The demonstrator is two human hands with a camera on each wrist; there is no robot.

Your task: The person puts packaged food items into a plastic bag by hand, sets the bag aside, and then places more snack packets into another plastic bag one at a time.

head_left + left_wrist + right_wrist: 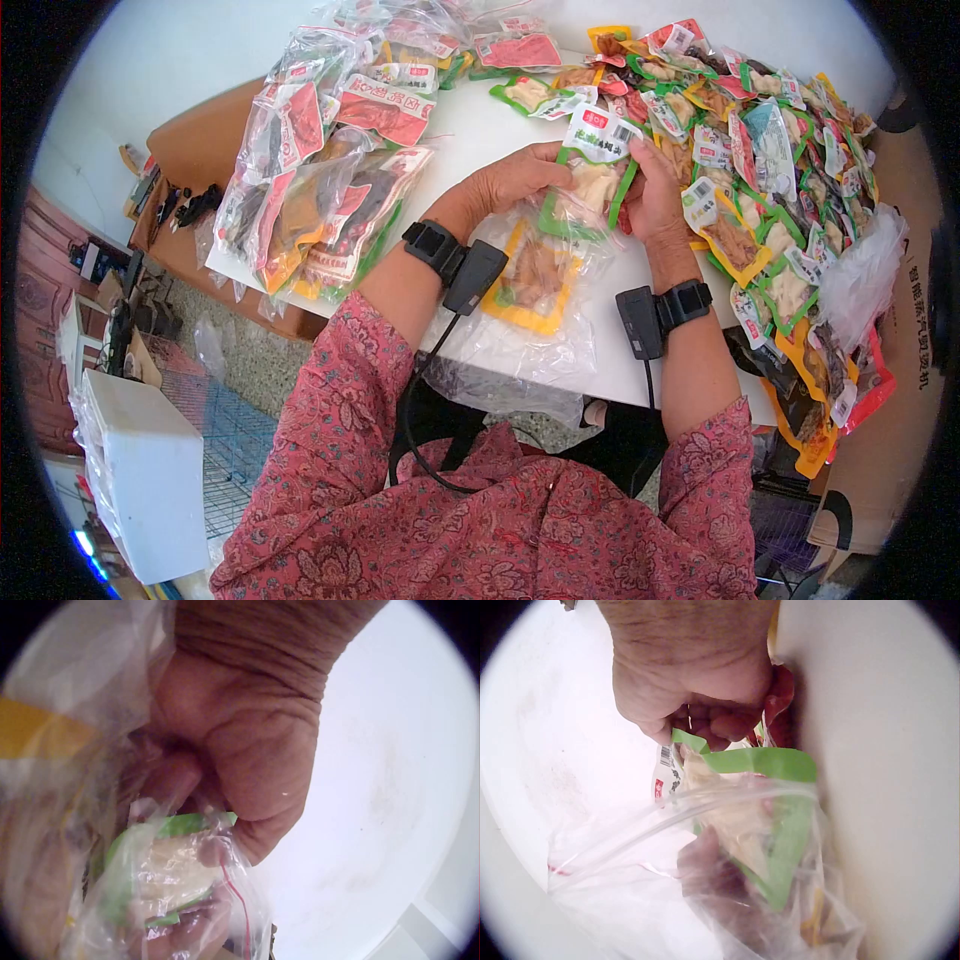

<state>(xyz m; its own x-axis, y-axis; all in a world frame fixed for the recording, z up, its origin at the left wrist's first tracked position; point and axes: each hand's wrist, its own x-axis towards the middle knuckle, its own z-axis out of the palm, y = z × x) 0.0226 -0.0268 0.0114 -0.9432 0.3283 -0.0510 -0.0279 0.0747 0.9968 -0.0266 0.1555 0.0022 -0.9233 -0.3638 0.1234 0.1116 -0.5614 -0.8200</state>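
A green-edged food packet (590, 185) with pale contents lies partly inside the mouth of a clear zip bag (570, 340). My right hand (655, 195) pinches the packet's edge; in the right wrist view a red packet (781, 701) shows beside that hand (690, 667). My left hand (515, 182) grips the bag near its opening, thumb over the packet. Through the plastic, the left wrist view shows fingers around the green-edged packet (176, 870). Lower in the bag sits a yellow-edged packet (535, 280) with brown contents.
Loose packets (715, 150) are heaped on the right side of the white table (465, 130). Filled clear bags (330, 190) pile up on the left. A crumpled clear bag (868, 275) lies at the right edge, near a cardboard box (885, 440).
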